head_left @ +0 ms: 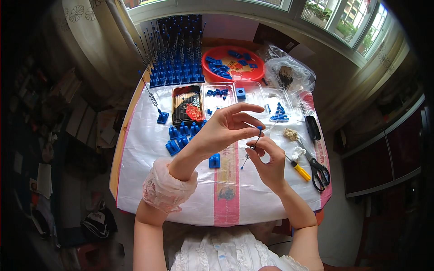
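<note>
Over the middle of the table, a thin dark wire piece with a small coil and blue ends (pixel 257 137) is held between both hands. My left hand (pixel 221 128) pinches its upper end, by a small blue cap, between thumb and fingertips. Lower down, thumb and fingers of my right hand (pixel 270 166) close on the wire near its coil. A blue tip (pixel 242 168) hangs below. Several blue plastic bases (pixel 181 141) lie beneath my left wrist, and a single blue base (pixel 214 161) sits nearer me. One finished-looking base with a spring wire (pixel 162 117) stands at the left.
Rows of blue bases with upright wires (pixel 176 67) fill the back left. Behind the clear trays (pixel 253 97) is a red basin (pixel 208 70) of blue parts. Black scissors (pixel 320 174) and a yellow-handled screwdriver (pixel 302 171) lie at the right. A black patterned tray (pixel 186 106) is left of centre.
</note>
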A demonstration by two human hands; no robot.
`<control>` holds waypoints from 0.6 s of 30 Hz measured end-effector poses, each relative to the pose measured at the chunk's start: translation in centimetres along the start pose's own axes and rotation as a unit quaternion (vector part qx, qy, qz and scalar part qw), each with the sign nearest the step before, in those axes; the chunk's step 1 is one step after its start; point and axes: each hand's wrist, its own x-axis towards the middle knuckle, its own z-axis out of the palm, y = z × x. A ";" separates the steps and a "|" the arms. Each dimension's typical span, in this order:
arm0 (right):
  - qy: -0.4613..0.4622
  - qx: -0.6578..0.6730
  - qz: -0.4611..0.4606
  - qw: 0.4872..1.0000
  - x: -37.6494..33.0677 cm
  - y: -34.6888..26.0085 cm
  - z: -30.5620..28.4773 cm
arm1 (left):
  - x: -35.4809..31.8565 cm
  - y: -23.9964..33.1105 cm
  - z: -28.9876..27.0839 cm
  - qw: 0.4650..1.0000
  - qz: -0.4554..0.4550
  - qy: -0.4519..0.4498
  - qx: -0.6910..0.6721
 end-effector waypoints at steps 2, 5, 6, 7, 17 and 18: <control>0.001 0.004 -0.001 1.000 0.0 0.0 0.0 | 0.0 0.0 0.0 1.000 0.006 -0.002 0.011; 0.001 0.004 0.001 1.000 0.0 -0.1 0.0 | 0.0 0.1 0.1 0.999 0.017 -0.004 0.029; 0.000 0.003 0.001 1.000 0.0 0.0 0.0 | 0.0 0.2 0.1 0.999 0.021 -0.005 0.035; 0.000 0.003 0.001 1.000 0.0 0.0 0.0 | 0.0 0.2 0.1 0.999 0.022 -0.006 0.037; -0.002 0.000 -0.004 1.000 0.0 -0.2 0.1 | -0.4 0.7 0.5 0.988 0.089 -0.011 0.122; -0.003 -0.001 -0.006 1.000 0.0 -0.2 0.1 | -0.5 0.7 0.6 0.981 0.114 -0.009 0.154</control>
